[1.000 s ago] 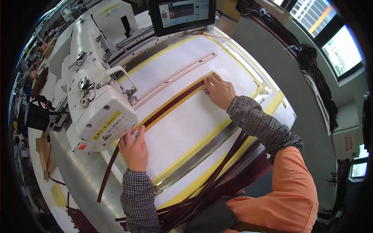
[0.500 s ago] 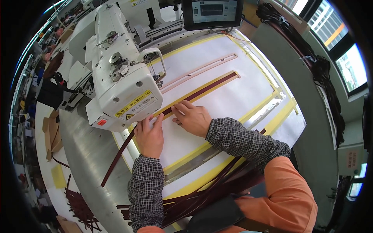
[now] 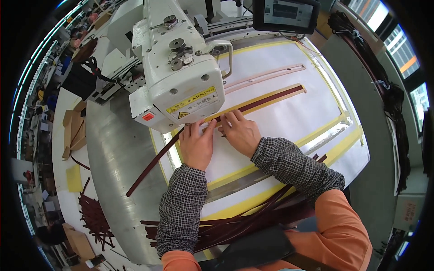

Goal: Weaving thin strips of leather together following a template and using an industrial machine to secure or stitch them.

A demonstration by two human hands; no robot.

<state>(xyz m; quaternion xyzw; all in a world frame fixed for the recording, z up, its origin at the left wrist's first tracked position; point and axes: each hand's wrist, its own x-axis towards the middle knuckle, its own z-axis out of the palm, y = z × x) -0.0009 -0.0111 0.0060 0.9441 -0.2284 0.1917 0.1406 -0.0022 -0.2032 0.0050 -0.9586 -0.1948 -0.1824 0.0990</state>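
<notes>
A long dark maroon strip (image 3: pixel 272 98) lies in a yellow-edged slot on the white template sheet (image 3: pixel 280 122). Its loose tail (image 3: pixel 153 165) runs out at the lower left over the metal plate. My left hand (image 3: pixel 197 145) holds the strip beside the sewing machine head (image 3: pixel 181 81), thumb and fingers closed about it. Just right of it, my right hand (image 3: pixel 241 134) has bent fingers pressed together on the same strip. The stretch beneath my fingertips is partly hidden. Above it lies a second, pinkish outlined slot (image 3: pixel 266 77).
A bundle of maroon strips (image 3: pixel 244 230) lies across the near edge by my body. More short strips (image 3: pixel 92 212) are heaped at the lower left, below a yellow sheet (image 3: pixel 73 178) and a cardboard box (image 3: pixel 74 128). A screen (image 3: pixel 285 14) stands at the back.
The view has shifted, so the machine and template appear farther right. Both hands stay on the strip, with the left one's fingers still near the machine head.
</notes>
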